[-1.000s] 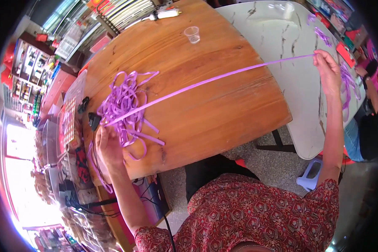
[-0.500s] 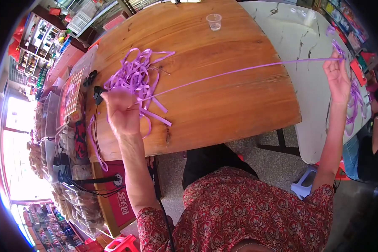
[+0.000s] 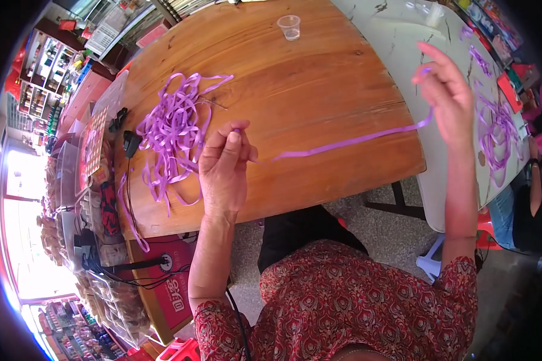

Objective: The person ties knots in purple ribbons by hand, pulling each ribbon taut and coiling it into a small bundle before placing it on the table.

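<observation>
A length of purple ribbon [image 3: 349,144] sags between my hands above the wooden table. My left hand [image 3: 226,162] is closed in a pinch, with a speck of purple at the thumb tip; the ribbon thins to a blur near its lower fingers. My right hand [image 3: 450,99] is raised over the white table, index finger stretched out and the other fingers curled, with a bit of purple between them and the ribbon hanging below. A loose heap of purple ribbon [image 3: 173,129] lies left of my left hand. More purple ribbon [image 3: 495,135] lies in coils on the white table.
A clear plastic cup [image 3: 289,27] stands at the back of the wooden table [image 3: 319,78]. The marble-patterned white table [image 3: 397,45] adjoins it on the right. A black adapter [image 3: 131,143] with a cable sits at the left edge. Another person's arm [image 3: 534,186] shows at far right.
My left hand has moved right, away from the heap, and pinches. My right hand has come left and its fingers have partly spread. The taut ribbon between them now hangs slack.
</observation>
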`<state>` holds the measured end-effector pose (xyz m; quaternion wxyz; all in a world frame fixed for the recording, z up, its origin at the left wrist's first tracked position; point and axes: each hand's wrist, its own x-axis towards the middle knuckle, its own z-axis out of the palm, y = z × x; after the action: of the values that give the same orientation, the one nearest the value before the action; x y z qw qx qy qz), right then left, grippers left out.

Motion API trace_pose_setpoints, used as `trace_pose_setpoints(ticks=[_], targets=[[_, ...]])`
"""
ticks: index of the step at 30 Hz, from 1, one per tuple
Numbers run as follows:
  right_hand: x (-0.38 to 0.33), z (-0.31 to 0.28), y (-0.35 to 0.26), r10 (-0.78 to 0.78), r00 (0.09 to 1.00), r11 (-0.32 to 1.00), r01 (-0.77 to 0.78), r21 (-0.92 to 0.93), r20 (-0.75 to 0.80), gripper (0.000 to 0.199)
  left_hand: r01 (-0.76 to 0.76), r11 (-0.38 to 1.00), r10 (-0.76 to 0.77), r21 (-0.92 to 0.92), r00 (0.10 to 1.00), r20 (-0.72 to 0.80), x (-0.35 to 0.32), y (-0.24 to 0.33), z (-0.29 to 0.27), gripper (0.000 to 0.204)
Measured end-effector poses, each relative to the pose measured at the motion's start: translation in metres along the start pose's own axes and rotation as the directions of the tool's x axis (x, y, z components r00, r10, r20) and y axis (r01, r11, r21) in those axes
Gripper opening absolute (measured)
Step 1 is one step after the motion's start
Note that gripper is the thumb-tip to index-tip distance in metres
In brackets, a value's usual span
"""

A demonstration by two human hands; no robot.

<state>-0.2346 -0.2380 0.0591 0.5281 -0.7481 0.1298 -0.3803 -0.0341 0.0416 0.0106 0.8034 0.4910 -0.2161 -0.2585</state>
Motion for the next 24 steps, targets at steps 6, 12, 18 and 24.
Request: trace_pose_setpoints(ticks=[6, 12, 18, 24], targets=[[0.000, 0.067, -0.008, -0.115, 0.972, 0.976, 0.073, 0.204, 0.206, 0.032, 0.076, 0.971, -0.023, -0.225, 0.974, 0.227, 0.004, -0.010, 0.014, 0.019], [0.010, 0.110, -0.010, -0.284, 0.893, 0.954, 0.227, 0.196, 0.349, 0.018, 0.059, 0.962, 0.014, -0.267, 0.965, 0.263, 0.019, -0.022, 0.024, 0.017], [0.023, 0.122, -0.001, -0.314, 0.890, 0.946, 0.261, 0.193, 0.332, 0.017, 0.042, 0.979, 0.002, -0.200, 0.977, 0.214, 0.029, -0.023, 0.032, 0.020], [0.028, 0.132, 0.015, -0.334, 0.881, 0.942, 0.312, 0.120, 0.335, 0.018, 0.050, 0.980, -0.003, -0.191, 0.971, 0.238, 0.044, -0.032, 0.029, 0.022]])
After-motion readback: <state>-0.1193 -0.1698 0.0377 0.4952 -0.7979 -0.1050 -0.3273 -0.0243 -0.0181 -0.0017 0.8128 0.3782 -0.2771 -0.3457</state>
